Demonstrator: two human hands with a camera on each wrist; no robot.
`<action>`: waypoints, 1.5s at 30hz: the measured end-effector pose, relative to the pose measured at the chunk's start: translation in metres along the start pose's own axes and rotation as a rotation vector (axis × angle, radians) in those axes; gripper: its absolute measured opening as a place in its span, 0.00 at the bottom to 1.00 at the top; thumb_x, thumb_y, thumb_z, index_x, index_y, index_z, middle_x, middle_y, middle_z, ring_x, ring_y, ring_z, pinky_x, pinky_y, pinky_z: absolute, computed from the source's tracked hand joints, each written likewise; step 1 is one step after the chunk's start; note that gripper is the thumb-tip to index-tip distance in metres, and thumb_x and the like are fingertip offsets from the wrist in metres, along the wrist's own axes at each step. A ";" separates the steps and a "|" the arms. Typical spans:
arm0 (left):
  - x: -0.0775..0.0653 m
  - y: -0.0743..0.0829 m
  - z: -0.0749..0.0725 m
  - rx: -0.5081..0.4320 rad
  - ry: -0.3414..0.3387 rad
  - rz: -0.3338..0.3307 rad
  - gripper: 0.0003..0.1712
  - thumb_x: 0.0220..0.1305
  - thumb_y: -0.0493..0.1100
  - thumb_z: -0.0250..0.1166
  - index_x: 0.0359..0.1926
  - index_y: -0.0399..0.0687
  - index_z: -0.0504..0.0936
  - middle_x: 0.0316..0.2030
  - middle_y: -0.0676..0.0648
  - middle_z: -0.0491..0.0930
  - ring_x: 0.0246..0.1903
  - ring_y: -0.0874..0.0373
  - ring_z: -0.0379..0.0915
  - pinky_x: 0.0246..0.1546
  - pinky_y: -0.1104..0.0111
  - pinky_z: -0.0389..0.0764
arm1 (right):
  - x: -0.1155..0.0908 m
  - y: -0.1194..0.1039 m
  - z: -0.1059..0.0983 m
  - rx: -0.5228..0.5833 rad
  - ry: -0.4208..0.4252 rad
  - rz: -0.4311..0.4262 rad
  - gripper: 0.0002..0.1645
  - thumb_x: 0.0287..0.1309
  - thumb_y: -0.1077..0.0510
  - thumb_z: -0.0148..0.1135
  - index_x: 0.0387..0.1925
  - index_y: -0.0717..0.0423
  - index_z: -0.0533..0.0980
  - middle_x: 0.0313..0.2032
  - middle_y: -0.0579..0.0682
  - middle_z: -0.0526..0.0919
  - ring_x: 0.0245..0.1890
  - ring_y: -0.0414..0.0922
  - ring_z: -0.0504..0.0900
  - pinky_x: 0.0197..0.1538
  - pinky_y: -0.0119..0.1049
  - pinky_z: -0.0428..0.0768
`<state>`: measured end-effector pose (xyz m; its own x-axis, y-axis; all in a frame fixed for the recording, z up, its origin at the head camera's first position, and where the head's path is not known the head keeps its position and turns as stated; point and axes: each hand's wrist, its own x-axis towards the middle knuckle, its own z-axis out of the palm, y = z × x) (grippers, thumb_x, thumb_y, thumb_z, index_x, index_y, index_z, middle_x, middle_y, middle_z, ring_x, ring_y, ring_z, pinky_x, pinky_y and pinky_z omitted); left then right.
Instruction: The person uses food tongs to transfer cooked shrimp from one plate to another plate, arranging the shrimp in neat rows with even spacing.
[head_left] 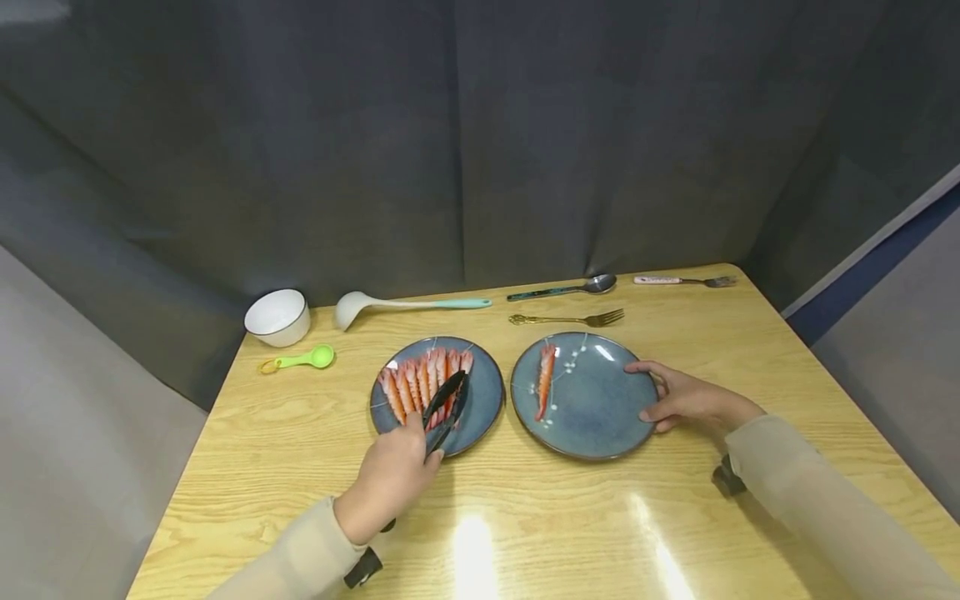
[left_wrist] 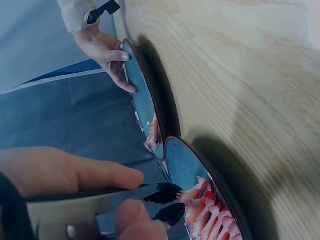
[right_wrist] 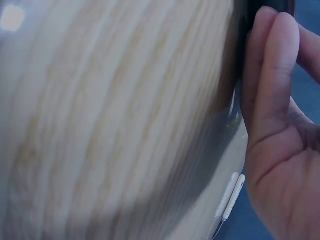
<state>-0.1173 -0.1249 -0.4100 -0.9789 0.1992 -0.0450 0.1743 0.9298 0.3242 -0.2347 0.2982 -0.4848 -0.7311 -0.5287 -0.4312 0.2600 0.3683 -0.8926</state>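
Note:
My left hand (head_left: 396,475) grips black-tipped tongs (left_wrist: 112,201), their tips over the right end of a row of several orange-and-white shrimp (head_left: 411,385). These lie side by side on the left blue plate (head_left: 487,392). In the left wrist view, the tong tips are slightly apart, right at the tail of the nearest shrimp. My right hand (head_left: 686,398) holds the right edge of a second blue plate (head_left: 600,400), thumb and fingers at its rim. On that plate's left side lies a single shrimp (head_left: 546,379), beside a white blossom pattern.
Behind the plates lie a gold fork (head_left: 566,320), a dark-handled spoon (head_left: 562,290), a pink-handled fork (head_left: 684,282) and a ladle (head_left: 405,305). At the back left stand a white bowl (head_left: 277,318) and a green measuring spoon (head_left: 307,358). A dark curtain (head_left: 375,150) rises behind the table.

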 end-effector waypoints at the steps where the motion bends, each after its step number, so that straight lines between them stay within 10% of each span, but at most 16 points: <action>1: 0.000 0.000 -0.001 -0.013 -0.009 -0.006 0.33 0.53 0.50 0.61 0.49 0.26 0.63 0.14 0.46 0.71 0.08 0.62 0.64 0.08 0.71 0.63 | 0.000 0.000 0.000 -0.003 0.003 0.000 0.53 0.45 0.67 0.63 0.65 0.52 0.40 0.36 0.66 0.65 0.26 0.47 0.76 0.32 0.45 0.76; 14: 0.008 0.011 -0.010 -0.331 -0.088 0.011 0.20 0.55 0.54 0.58 0.34 0.42 0.68 0.19 0.48 0.69 0.14 0.59 0.64 0.13 0.68 0.66 | -0.004 0.005 -0.002 -0.002 -0.004 -0.017 0.52 0.45 0.67 0.63 0.65 0.52 0.40 0.32 0.64 0.66 0.25 0.46 0.76 0.32 0.45 0.76; 25: 0.026 0.052 0.028 -0.694 -0.182 0.023 0.22 0.56 0.57 0.57 0.40 0.46 0.64 0.11 0.47 0.68 0.03 0.58 0.63 0.04 0.65 0.66 | -0.002 0.006 0.001 0.001 0.001 -0.021 0.53 0.44 0.67 0.63 0.65 0.52 0.41 0.27 0.60 0.66 0.21 0.44 0.74 0.30 0.45 0.76; 45: 0.039 0.065 0.056 -0.437 -0.143 0.055 0.24 0.55 0.55 0.57 0.42 0.44 0.63 0.19 0.49 0.70 0.12 0.59 0.64 0.11 0.67 0.67 | -0.002 -0.001 0.001 -0.001 -0.013 -0.010 0.50 0.45 0.67 0.63 0.64 0.54 0.44 0.35 0.67 0.69 0.26 0.50 0.78 0.31 0.49 0.75</action>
<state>-0.1386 -0.0391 -0.4433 -0.9394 0.3143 -0.1366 0.1347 0.7053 0.6960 -0.2329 0.2978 -0.4830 -0.7256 -0.5423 -0.4236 0.2519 0.3634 -0.8969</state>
